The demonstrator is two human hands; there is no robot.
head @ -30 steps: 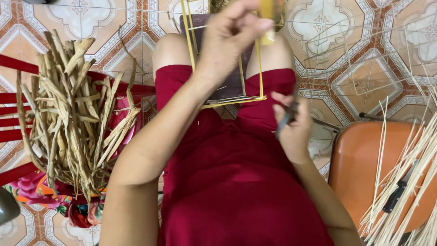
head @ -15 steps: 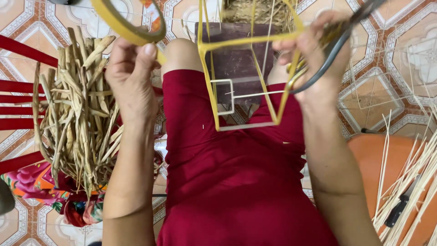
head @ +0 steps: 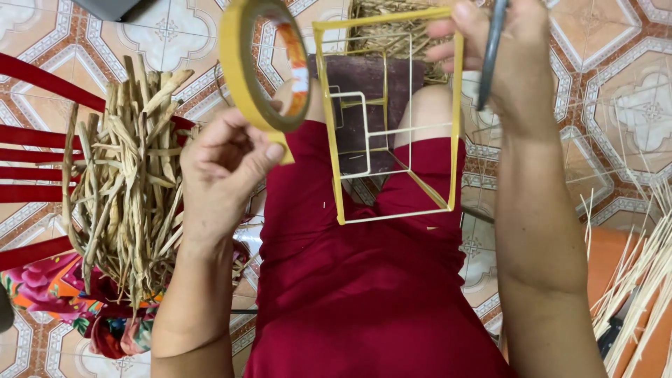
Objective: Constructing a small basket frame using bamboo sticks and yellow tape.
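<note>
My left hand (head: 222,171) holds up a roll of yellow tape (head: 260,66) by its lower rim, left of a wire box frame (head: 392,119). The frame is partly wrapped in yellow tape, with white bars showing deeper inside. My right hand (head: 505,59) grips the frame's top right corner and also holds dark-handled scissors (head: 492,49). The frame hangs over my lap in a red garment (head: 364,280).
A bundle of dried straw-coloured fibre (head: 133,189) lies over red chair slats (head: 35,154) at the left, with flowered cloth (head: 49,287) below. Thin pale reeds (head: 640,280) fan over an orange stool at the lower right. Patterned floor tiles (head: 616,91) surround me.
Both hands rose and spread apart. The left hand lifted the tape roll up beside the frame. The right hand moved from my lap, with the scissors, to the frame's top right corner.
</note>
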